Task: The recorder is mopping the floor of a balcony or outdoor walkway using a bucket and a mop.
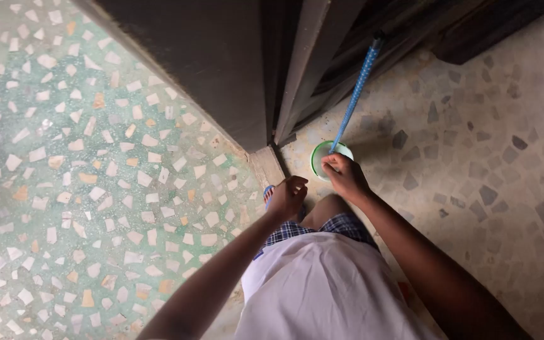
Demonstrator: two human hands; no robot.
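Seen from the head camera, the right hand (345, 176) is gripping the rim of a green-rimmed bowl (328, 156) on the floor beside a dark door (221, 69), a blue dotted stick (359, 85) rising from it, while the left hand (288, 196) is hanging loosely curled, holding nothing.

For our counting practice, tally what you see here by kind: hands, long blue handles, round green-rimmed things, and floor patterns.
Hands: 2, left hand and right hand
Blue dotted handle: 1
Round green-rimmed thing on the floor: 1
Floor patterns: 2, green terrazzo floor and beige terrazzo floor
Total: 6
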